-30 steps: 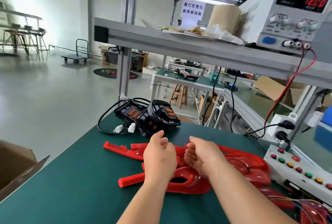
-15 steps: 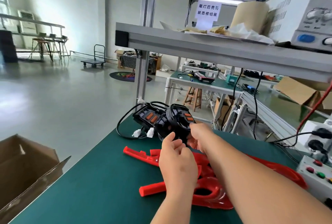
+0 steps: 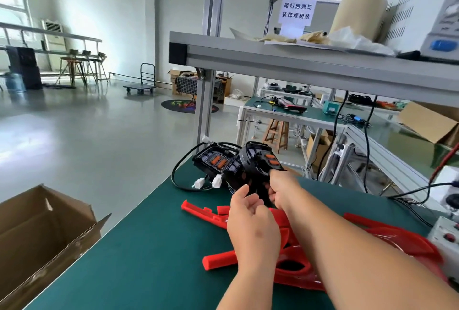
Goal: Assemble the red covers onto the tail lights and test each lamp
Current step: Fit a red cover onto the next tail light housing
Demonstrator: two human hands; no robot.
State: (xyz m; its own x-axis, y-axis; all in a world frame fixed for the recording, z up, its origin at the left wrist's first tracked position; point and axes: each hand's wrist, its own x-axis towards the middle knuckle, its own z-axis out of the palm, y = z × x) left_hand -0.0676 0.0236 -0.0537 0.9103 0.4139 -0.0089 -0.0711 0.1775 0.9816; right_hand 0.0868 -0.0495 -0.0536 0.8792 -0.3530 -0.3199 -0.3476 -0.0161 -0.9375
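**Bench lot, listed left to right**

1. Cardboard box [image 3: 37, 235]: standing open beside the left edge of the counter [image 3: 149, 260].
2. Left tail light [image 3: 211, 160]: lying at the far end of the counter, black housing with orange inserts facing up. Its cable is looping out to the left, and two white plugs [image 3: 198, 183] are resting just beside it.
3. Right tail light [image 3: 250, 160]: leaning tilted against its neighbour.
4. Left hand [image 3: 253, 227]: hovering just short of the right tail light. Its grip is curling loosely and holding nothing, with the thumb pointing at the housing. Whether the thumb is touching cannot be told.
5. Right hand [image 3: 283, 190]: its grip is curling round the near edge of the right tail light.
6. Red covers [image 3: 218, 261]: lying in a loose pile on the counter under both forearms, with no hand touching them.
7. Button box [image 3: 444, 235]: sitting at the right edge of the counter.

**Step in hand:** the person appears to be fetching a lamp, with no cover fitted yet.

**Next move:** this is probably calling for the housing to be lifted free of the tangled cable and brought back to the covers, then lined up with a matching cover before pressing.

**Change:** a second ago both hands were bunching together above the red covers. Half a second ago they were arriving at the lamps, and now the right hand is closing on one.
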